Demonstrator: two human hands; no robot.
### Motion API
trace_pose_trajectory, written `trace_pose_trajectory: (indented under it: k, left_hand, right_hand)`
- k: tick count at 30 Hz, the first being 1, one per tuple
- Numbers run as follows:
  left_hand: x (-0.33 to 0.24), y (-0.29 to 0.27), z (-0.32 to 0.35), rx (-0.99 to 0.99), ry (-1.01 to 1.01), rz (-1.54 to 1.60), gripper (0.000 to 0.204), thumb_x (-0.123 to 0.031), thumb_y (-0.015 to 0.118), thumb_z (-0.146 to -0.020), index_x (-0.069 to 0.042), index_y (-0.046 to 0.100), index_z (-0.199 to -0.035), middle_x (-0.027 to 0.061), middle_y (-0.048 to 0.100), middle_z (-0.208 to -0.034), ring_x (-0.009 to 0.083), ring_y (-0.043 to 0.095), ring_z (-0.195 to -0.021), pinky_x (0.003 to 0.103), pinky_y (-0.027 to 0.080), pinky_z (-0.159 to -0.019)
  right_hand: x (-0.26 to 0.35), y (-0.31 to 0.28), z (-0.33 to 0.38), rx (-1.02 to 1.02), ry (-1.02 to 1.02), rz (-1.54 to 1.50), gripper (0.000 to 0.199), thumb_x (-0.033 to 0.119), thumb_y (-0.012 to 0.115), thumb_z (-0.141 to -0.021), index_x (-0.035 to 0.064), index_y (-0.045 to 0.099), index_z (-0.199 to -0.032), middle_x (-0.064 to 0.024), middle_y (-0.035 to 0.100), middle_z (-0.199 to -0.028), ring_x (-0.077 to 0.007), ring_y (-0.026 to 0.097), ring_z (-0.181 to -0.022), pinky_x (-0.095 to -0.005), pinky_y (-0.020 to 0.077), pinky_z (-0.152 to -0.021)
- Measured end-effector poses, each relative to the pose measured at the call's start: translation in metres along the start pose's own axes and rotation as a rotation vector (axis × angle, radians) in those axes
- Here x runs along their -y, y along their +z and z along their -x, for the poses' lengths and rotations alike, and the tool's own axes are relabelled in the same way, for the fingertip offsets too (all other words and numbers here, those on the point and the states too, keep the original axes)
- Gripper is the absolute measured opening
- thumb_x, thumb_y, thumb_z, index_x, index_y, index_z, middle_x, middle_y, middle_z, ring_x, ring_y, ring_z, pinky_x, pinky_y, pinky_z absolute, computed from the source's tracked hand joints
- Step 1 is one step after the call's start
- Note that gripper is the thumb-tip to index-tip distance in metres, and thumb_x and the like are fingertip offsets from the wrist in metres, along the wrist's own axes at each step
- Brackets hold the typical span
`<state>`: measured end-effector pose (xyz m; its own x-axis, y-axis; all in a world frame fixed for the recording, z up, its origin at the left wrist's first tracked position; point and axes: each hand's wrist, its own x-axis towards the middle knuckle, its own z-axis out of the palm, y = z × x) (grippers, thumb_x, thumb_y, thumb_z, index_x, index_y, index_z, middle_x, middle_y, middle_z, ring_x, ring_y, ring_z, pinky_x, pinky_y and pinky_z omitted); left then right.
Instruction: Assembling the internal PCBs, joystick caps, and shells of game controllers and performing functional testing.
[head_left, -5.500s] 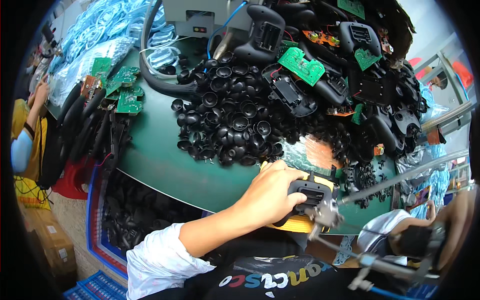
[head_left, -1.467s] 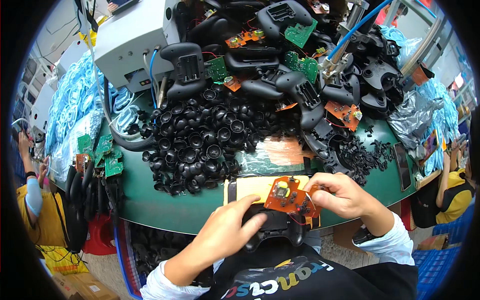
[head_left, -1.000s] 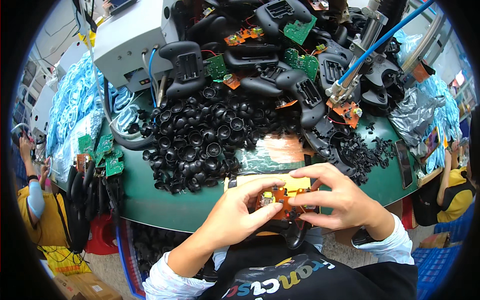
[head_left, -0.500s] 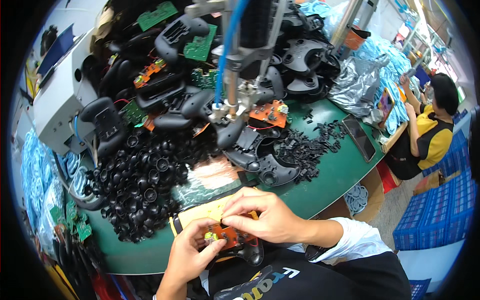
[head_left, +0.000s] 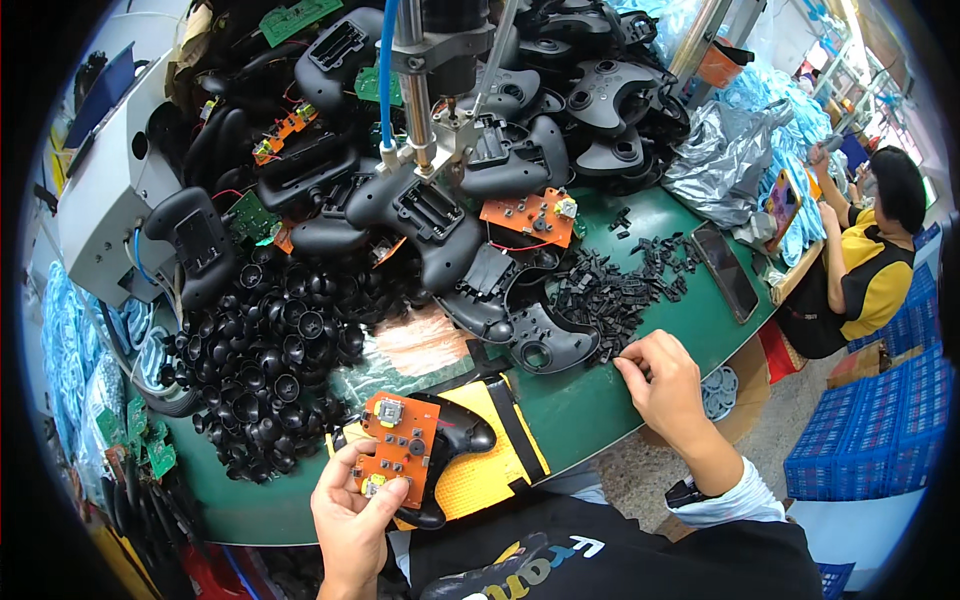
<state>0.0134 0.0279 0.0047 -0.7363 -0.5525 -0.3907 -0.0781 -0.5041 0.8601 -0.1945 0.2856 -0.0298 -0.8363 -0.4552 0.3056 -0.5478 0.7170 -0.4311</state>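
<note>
A green bench with a curved near edge occupies most of the workroom view, extending beyond the left grip and the right grip. On its far side, ahead of both grips, is a mound of black game controllers. Well to the right of the right grip is a co-worker in yellow and black, with blue crates nearby. A heap of black cup-shaped parts lies ahead of the left grip. Just right of the left grip, a yellow pad bears a black controller shell. A dark phone lies ahead and to the right of the right grip. The left grip pinches an orange circuit board at its near end between thumb and fingers, partly in front of the shell. The right grip's thumb and fingertips are drawn together just beside scattered small black pieces; whether one is pinched cannot be determined from this view.
</note>
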Motion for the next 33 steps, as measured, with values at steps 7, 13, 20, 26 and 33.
trace_pose_trajectory:
  k: [7,13,20,26,33]
  left_hand:
    - [-0.001,0.001,0.003,0.089,-0.006,0.021,0.049,0.009,0.071,-0.08,0.002,0.047,-0.122,0.0161,0.062,-0.115,0.0195,0.067,-0.097,0.031,0.057,-0.081]
    - [-0.003,0.003,0.007,0.124,-0.009,0.036,0.057,0.005,0.074,-0.08,0.0,0.041,-0.126,0.0175,0.062,-0.114,0.0206,0.068,-0.092,0.034,0.059,-0.077]
    - [0.0,0.006,0.007,0.194,0.047,0.013,0.054,0.009,0.067,-0.085,0.002,0.041,-0.132,0.0155,0.059,-0.122,0.0187,0.063,-0.11,0.031,0.052,-0.094]
    - [0.009,0.01,0.011,0.174,0.168,0.021,0.049,0.01,0.067,-0.085,0.0,0.041,-0.125,0.016,0.057,-0.121,0.0194,0.062,-0.109,0.031,0.053,-0.093]
    - [0.026,0.014,0.015,0.134,0.319,-0.035,0.049,0.01,0.067,-0.086,0.002,0.038,-0.126,0.017,0.054,-0.12,0.0208,0.062,-0.11,0.03,0.054,-0.093]
  right_hand:
    - [0.059,0.014,0.006,0.107,-0.266,-0.415,0.012,-0.001,0.073,-0.077,-0.0001,0.068,-0.088,-0.0125,0.069,-0.088,-0.0263,0.068,-0.079,-0.0339,0.0553,-0.066]
    - [0.07,0.023,0.021,0.154,-0.438,-0.364,0.017,-0.001,0.074,-0.075,-0.0004,0.069,-0.091,-0.0109,0.066,-0.093,-0.0271,0.067,-0.082,-0.0349,0.0567,-0.073]
    - [0.1,0.01,0.009,0.298,-0.259,-0.581,0.011,-0.003,0.072,-0.081,-0.0012,0.068,-0.091,-0.01,0.068,-0.089,-0.0232,0.069,-0.077,-0.0296,0.0569,-0.072]
    - [0.126,0.024,0.017,0.643,0.482,-1.448,0.016,0.001,0.068,-0.09,-0.0063,0.064,-0.104,-0.0135,0.069,-0.099,-0.0176,0.07,-0.09,-0.0291,0.0578,-0.083]
    - [0.132,0.028,0.015,0.598,0.538,-1.497,0.014,-0.002,0.069,-0.089,-0.0064,0.064,-0.101,-0.0138,0.07,-0.098,-0.0186,0.07,-0.09,-0.0304,0.058,-0.085]
